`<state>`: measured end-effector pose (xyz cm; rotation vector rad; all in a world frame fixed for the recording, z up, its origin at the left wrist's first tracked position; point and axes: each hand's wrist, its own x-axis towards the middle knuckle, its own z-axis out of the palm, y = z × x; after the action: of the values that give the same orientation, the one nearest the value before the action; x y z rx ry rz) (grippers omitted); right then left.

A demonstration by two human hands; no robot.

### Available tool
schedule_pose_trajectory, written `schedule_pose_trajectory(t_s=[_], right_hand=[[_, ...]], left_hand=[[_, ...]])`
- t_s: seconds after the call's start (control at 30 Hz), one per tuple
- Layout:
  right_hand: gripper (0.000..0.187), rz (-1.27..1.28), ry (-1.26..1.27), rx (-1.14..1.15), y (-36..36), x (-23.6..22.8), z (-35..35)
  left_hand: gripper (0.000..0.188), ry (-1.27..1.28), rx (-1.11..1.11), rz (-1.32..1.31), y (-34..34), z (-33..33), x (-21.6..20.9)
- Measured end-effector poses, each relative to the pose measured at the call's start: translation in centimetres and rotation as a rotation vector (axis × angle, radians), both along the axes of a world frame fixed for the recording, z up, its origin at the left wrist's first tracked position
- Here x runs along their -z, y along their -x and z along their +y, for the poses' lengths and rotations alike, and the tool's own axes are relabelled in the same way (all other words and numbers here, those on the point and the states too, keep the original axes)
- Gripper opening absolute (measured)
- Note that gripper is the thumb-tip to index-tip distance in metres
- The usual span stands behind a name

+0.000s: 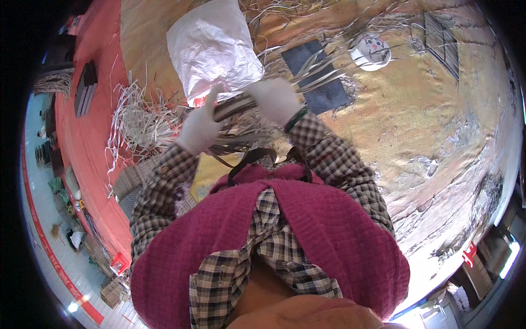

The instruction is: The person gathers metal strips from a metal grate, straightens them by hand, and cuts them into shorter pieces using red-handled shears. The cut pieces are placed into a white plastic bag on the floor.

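My left hand [198, 130], in a white glove, is closed on the left end of a dark, striped piece of weaving [233, 108], its thumb up along the edge. My right hand [275, 102], also white-gloved, grips the same piece farther right, its fingers bent over and mostly hidden. Long pale flat strips [323, 77] stick out beyond my right hand toward the upper right. More loose strips [241, 137] hang below the piece, close to my body. Just beyond both hands lies a white woven sack [213, 52].
A tangled heap of pale strips [139, 123] lies left of my left hand. Past my right hand are a dark flat rectangle [333, 98] and a white round dish [372, 63]. A slatted panel [442, 46] lies far right. Dark stacked panels [86, 90] stand on red sheeting at left.
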<state>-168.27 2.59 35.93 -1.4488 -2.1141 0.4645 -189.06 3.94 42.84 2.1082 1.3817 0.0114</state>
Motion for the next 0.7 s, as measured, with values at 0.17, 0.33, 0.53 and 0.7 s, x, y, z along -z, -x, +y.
schedule_pose_trajectory(t_s=[0.17, 0.33, 0.53, 0.7], right_hand=[[0.02, -0.176, 0.075, 0.225, -11.1, 2.5, 0.0], [0.024, -0.298, 0.108, 0.264, -16.2, 1.1, 0.4], [0.014, -0.138, -0.108, -0.097, -11.8, -1.0, 2.5], [0.014, -0.391, 0.156, -0.147, -9.4, -0.1, 1.5]], left_hand=[[0.059, -0.109, -0.117, -0.111, 5.0, -1.2, -7.3], [0.05, -0.12, -0.401, -0.186, 13.1, -4.1, -10.4], [0.023, -0.313, -0.663, 0.181, 28.1, -7.0, -3.9], [0.017, -0.295, -0.964, 0.121, 39.7, -14.0, 2.6]])
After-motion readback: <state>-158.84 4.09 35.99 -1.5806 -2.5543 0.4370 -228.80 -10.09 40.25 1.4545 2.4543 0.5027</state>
